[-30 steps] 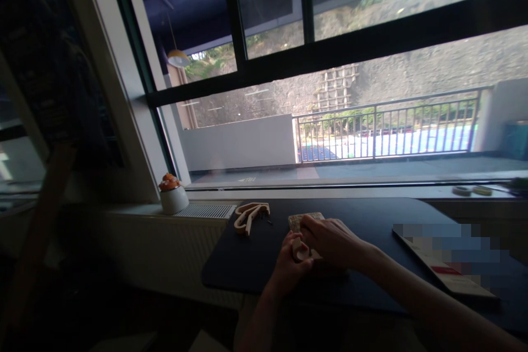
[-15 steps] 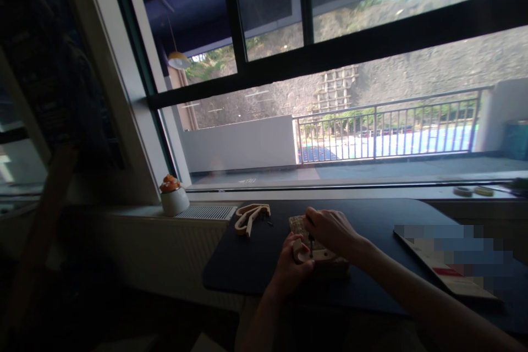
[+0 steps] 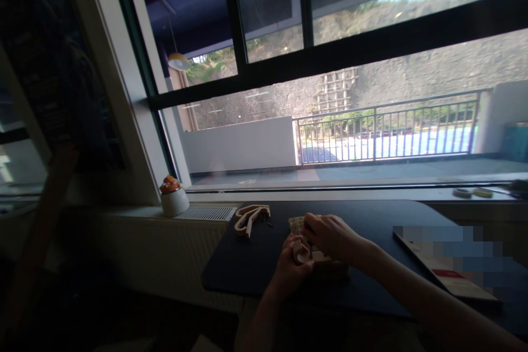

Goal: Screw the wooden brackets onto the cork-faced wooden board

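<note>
Wooden piece [image 3: 301, 256] is near the front of the dark tbl [image 3: 371, 212], mid-way across, on a woven block [image 3: 296, 224]. L hand [image 3: 290, 261] has it, thumb & fingers wrapped close round the curved end. R hand [image 3: 332, 235] is right beside/above, fingers bunched in a tight pinch on a dark tool [image 3: 311, 253]; only a sliver shows below the fingers, so can't tell its full shape.

Containers: squat white jar [image 3: 174, 203] on the ledge L of tbl, narrowing a bit twd the top, w/ a lumpy orange lid [image 3: 170, 184] on it; inside hidden, can't tell what's in it. Can't tell if woven block is hollow or solid, hands cover most of it.

Materials etc.: wooden piece = pale, smooth-looking, hooked round at its L end, straighter bar running R under the R hand. Woven block = straw-coloured, coarse basket-like texture, roughly squared. Bent wooden frame [image 3: 249, 221] at far L corner of tbl: pale, looped, rounded bends, well apart from hands. Few small dark screws [image 3: 270, 225] loose just R of it, too tiny for detail. Tbl top = flat, matte, rounded corners. Flat board [image 3: 466, 284] on R side of tbl: thin, pale, red strip, upper part pixelated. Slotted grille [image 3: 210, 213] beside jar. Two ring-shaped tape rolls [image 3: 462, 193] on sill, far R.
</note>
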The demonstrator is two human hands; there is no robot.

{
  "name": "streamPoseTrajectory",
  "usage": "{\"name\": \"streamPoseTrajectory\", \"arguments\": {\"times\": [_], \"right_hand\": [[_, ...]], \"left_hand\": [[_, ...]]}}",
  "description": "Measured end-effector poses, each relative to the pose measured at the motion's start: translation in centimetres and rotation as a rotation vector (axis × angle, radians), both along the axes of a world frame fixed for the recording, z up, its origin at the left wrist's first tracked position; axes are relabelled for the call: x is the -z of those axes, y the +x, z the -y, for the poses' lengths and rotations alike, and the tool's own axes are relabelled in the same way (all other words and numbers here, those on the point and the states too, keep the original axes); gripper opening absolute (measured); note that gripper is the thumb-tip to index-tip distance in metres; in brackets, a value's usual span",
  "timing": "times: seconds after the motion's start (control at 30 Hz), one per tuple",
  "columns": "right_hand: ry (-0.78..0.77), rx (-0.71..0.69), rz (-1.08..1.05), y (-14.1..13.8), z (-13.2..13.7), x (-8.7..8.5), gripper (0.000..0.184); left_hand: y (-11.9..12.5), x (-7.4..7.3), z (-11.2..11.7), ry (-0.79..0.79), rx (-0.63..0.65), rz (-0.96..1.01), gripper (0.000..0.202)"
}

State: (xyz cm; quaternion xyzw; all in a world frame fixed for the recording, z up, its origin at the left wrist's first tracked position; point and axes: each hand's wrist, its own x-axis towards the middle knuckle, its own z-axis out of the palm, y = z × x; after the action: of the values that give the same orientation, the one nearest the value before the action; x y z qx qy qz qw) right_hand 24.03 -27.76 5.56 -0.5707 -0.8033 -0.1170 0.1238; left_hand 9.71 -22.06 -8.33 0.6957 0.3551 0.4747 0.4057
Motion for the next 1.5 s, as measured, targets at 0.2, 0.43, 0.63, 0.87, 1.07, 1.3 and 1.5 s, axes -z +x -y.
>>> {"name": "streamPoseTrajectory", "arguments": {"times": [0.2, 0.43, 0.63, 0.87, 1.07, 1.3, 1.5], "right_hand": [[-0.02, 0.17, -0.018, -0.7, -0.8, -0.6, 0.024], [-0.079, 0.061, -0.011, -1.3, 0.5, -0.8, 0.021], [-0.123, 0.012, -0.021, -1.9, 0.6, -0.9, 0.018], [-0.075, 0.147, -0.085, -1.2, -0.2, -0.3, 0.021], [-0.004, 0.163, -0.083, -1.6, -0.3, -0.1, 0.019], [-0.009, 0.114, -0.068, -1.4, -0.4, -0.3, 0.017], [-0.054, 0.072, -0.06, -0.7, 0.1, -0.7, 0.019]], "left_hand": [[0.0, 0.1, -0.1, 0.004, 0.011, 0.002, 0.036], [-0.1, -0.2, 0.0, 0.006, 0.037, 0.026, 0.046], [0.0, -0.1, -0.1, 0.006, 0.058, 0.063, 0.06], [-0.1, 0.3, -0.2, 0.019, 0.015, -0.012, 0.037], [-0.2, -0.5, 0.3, -0.024, 0.012, 0.029, 0.055], [-0.2, -0.9, 0.6, -0.024, 0.004, 0.018, 0.047], [0.0, -0.3, 0.1, -0.012, -0.001, 0.01, 0.036]]}}
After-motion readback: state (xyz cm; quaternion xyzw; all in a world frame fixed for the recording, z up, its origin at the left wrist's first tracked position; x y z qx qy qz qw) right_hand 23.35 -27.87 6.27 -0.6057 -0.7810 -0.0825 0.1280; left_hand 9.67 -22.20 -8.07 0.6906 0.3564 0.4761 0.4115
